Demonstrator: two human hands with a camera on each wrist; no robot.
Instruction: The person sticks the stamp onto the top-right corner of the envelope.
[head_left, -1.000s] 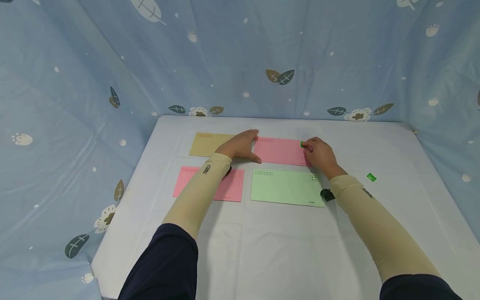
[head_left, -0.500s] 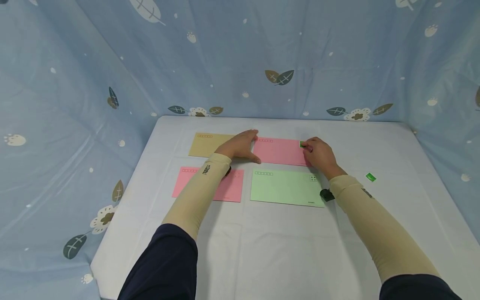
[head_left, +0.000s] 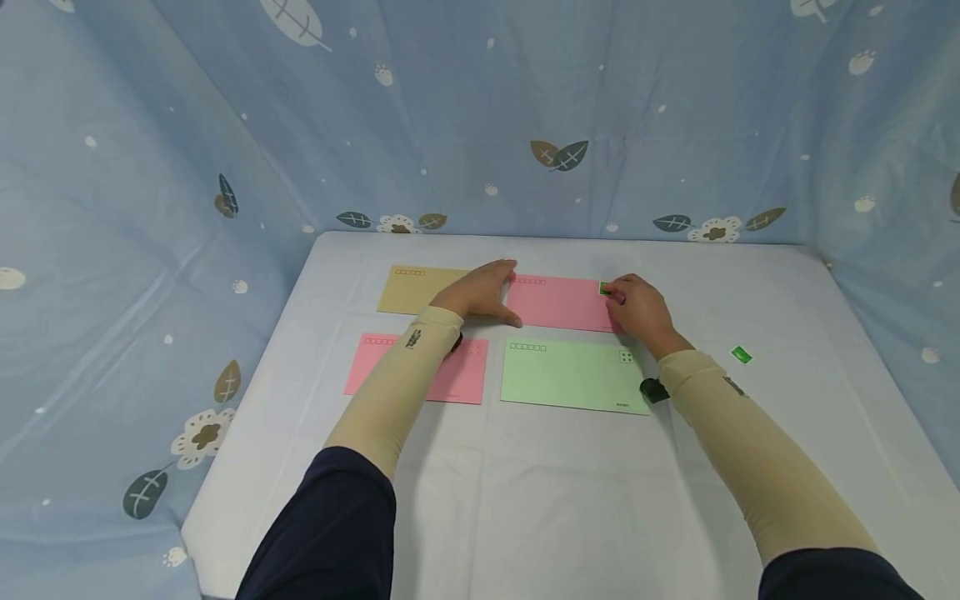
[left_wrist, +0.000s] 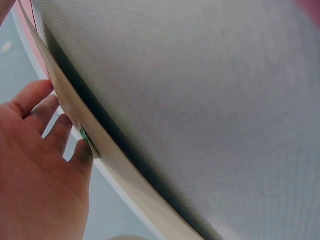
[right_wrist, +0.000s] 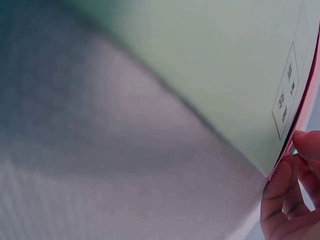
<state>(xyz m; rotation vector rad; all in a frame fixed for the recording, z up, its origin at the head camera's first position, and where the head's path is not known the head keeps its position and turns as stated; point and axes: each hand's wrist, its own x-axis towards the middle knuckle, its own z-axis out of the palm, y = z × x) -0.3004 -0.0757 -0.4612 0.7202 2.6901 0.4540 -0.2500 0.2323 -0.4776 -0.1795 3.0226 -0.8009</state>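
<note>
My left hand (head_left: 482,292) lies with its fingers spread over the right part of a tan envelope (head_left: 412,289), its fingertips and thumb at the left edge of the back pink envelope (head_left: 558,302). A bit of green (left_wrist: 84,134) shows under its fingers in the left wrist view. With curled fingers, my right hand (head_left: 643,312) pinches a small green stamp (head_left: 603,288) at the pink envelope's upper right corner. Thumb and fingertips (right_wrist: 284,172) meet there in the right wrist view; most of the stamp is hidden.
In front lie a second pink envelope (head_left: 461,375), partly under my left forearm, and a light green envelope (head_left: 573,375) with a printed stamp box. Another green stamp (head_left: 742,355) lies to the right on the white tabletop (head_left: 570,500). Blue patterned cloth (head_left: 480,108) surrounds the table.
</note>
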